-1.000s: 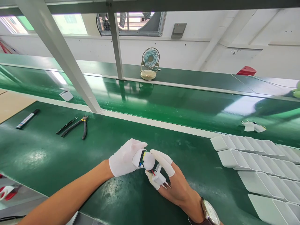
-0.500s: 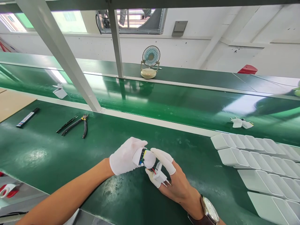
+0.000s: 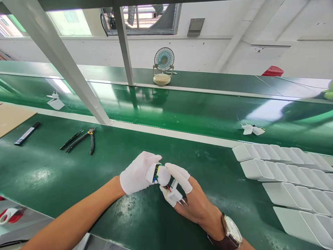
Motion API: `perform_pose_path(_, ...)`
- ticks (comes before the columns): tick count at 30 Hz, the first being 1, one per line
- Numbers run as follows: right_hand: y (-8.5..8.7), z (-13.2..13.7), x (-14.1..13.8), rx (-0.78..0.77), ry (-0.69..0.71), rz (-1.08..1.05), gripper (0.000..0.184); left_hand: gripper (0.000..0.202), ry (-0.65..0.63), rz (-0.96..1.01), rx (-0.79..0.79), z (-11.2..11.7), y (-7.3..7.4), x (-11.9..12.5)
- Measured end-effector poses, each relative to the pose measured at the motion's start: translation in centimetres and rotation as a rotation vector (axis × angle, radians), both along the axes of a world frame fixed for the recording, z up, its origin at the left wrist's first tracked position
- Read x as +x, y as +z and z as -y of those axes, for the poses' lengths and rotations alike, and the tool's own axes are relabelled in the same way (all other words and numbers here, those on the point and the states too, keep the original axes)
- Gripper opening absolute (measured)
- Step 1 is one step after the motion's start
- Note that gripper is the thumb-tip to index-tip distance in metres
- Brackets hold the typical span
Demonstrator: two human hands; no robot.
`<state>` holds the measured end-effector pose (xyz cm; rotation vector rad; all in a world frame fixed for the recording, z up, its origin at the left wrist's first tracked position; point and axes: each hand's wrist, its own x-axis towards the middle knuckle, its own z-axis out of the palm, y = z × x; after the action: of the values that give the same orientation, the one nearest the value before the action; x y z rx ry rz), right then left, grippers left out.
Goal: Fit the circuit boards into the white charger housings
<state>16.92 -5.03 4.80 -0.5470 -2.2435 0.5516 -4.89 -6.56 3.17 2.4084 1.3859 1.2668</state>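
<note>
My left hand (image 3: 139,175), in a white glove, is closed around one end of a small circuit board (image 3: 156,173) with green and yellow parts. A round white piece (image 3: 164,176) sits against the board, under my right fingertips. My right hand (image 3: 187,191) wears white finger cots on thumb and fingers. Between them it grips a white plug piece (image 3: 175,194) with metal prongs pointing down and right. Red and black wires run from the plug piece toward the board. Both hands are just above the green bench (image 3: 109,170). The glove hides part of the board.
Rows of white plastic casings (image 3: 288,175) stand at the right. Cutting pliers (image 3: 84,139), tweezers (image 3: 70,140) and a marker (image 3: 27,134) lie left. White plug assemblies (image 3: 55,101) rest on the green belt (image 3: 156,111) behind a pale rail. A small fan (image 3: 163,66) stands beyond.
The plug assemblies on the belt have shifted left. The view has tilted slightly. My hands keep the same hold on the board and plug piece.
</note>
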Motion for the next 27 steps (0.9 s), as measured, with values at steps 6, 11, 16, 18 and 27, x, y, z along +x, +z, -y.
perform_pose_path(6, -0.04, 0.00, -0.05, -0.021, 0.002, -0.017, 0.065, 0.053, 0.014, 0.002, -0.024, 0.15, -0.15, 0.03)
perform_pose_path(11, 0.15, 0.15, 0.00, 0.007, -0.028, -0.019, 0.067, 0.054, 0.025, 0.020, -0.036, 0.28, -0.49, -0.02)
perform_pose_path(16, 0.05, 0.22, 0.16, 0.012, -0.041, 0.004, 0.069, 0.050, 0.008, 0.030, -0.008, 0.18, -0.27, 0.06)
perform_pose_path(18, -0.05, 0.19, 0.14, 0.011, -0.045, 0.006, 0.067, 0.049, 0.002, 0.029, 0.007, 0.11, -0.08, 0.10)
perform_pose_path(27, -0.10, 0.21, 0.04, 0.003, -0.042, 0.030, 0.061, 0.050, -0.022, 0.011, 0.038, -0.06, -0.08, 0.06)
